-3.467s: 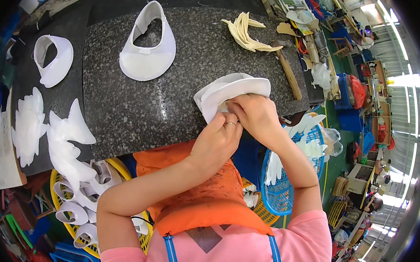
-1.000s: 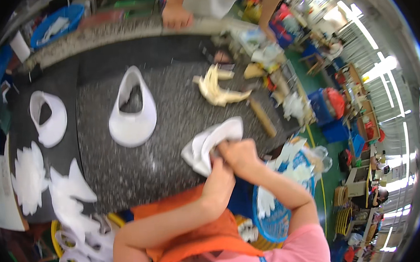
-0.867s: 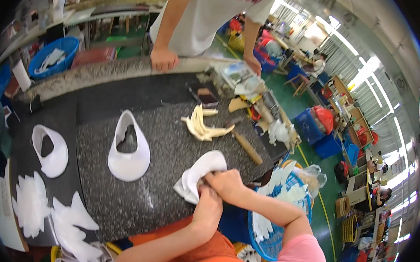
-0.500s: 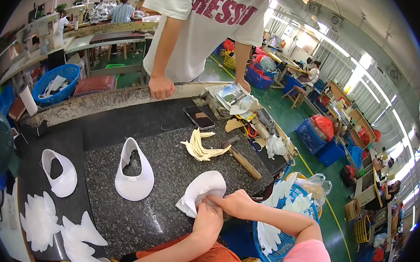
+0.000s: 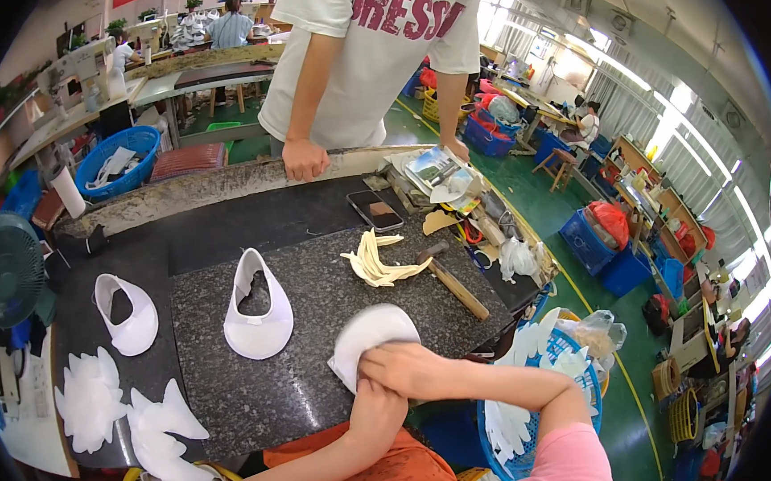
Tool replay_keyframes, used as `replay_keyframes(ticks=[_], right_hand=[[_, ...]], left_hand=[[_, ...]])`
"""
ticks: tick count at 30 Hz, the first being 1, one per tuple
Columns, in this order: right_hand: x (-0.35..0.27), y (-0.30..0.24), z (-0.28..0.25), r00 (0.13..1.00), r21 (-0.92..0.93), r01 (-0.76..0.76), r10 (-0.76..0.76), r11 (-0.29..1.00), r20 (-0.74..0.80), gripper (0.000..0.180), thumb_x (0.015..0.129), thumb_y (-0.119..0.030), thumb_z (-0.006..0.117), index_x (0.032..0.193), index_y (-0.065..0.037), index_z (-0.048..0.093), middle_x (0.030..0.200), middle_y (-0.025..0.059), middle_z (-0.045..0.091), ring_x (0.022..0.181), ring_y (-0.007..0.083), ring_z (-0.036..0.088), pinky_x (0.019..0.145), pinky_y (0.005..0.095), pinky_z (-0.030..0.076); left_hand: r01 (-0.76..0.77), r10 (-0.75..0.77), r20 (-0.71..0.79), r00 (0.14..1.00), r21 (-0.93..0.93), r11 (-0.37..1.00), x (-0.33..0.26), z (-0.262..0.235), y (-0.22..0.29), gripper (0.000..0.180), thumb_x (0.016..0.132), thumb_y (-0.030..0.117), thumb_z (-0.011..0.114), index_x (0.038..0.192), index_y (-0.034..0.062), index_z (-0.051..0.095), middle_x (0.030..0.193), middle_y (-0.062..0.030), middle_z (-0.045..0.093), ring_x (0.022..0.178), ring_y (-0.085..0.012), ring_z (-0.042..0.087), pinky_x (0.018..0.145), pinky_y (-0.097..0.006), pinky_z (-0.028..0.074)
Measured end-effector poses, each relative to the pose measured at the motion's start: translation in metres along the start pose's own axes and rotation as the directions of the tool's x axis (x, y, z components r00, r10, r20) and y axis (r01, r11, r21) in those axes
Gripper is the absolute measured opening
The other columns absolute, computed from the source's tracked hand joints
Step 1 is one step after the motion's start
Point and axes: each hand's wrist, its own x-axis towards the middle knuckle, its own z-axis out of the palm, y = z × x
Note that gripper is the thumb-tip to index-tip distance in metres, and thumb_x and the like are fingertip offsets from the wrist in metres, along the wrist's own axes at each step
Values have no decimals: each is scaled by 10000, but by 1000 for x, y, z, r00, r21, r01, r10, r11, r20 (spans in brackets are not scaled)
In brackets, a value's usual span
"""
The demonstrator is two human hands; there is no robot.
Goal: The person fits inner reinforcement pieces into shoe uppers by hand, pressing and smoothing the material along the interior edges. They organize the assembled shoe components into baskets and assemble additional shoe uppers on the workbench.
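Note:
At the near edge of the dark stone slab, my two hands are closed together on a white shoe upper [image 5: 370, 333]. My left hand [image 5: 379, 412] grips its near edge from below. Over it lies my right hand [image 5: 403, 370], fingers bent onto the upper's side; their tips are hidden. The upper's rounded end points away from me and is slightly blurred. Another white shoe upper [image 5: 260, 335] stands on the slab to the left, and a further upper [image 5: 134, 329] sits beyond that. White cut pieces [image 5: 91, 400] lie stacked at the near left, with a second stack [image 5: 159, 432] beside them.
Cream strips [image 5: 377, 266], a hammer [image 5: 457, 291] and a phone [image 5: 374, 211] lie on the far right of the bench. A blue basket [image 5: 561, 344] holding white pieces stands at my right. Across the bench a person [image 5: 374, 71] leans on its edge. A fan [image 5: 8, 270] stands left.
My right hand has come left over my left hand and covers more of the upper. The upper has turned, so its opening no longer shows. The whole view has shifted slightly.

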Motion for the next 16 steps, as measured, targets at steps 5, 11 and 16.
replay_keyframes(ticks=[5,11,16], right_hand=[[14,20,24,991,-206,-90,108,974,80,218,796,-114,547,957,33,558,944,175,594,908,322,611,779,403,501],[27,12,12,973,-242,-127,169,962,159,194,792,-95,543,933,37,564,945,187,595,916,334,612,792,402,503],[26,13,8,962,-199,-169,206,965,178,218,759,-102,583,926,37,567,1005,209,572,990,341,580,851,398,489]], left_hand=[[38,-39,-36,999,-40,998,3,2,0,180,742,112,564,880,4,601,753,-156,621,687,-259,577,679,-364,441],[35,-37,-125,992,-14,999,0,5,-5,190,744,108,565,905,7,578,761,-161,595,670,-261,578,658,-354,444],[21,-21,-156,987,-2,1000,1,7,-6,203,750,113,566,922,4,570,758,-156,587,677,-264,583,671,-350,451]])
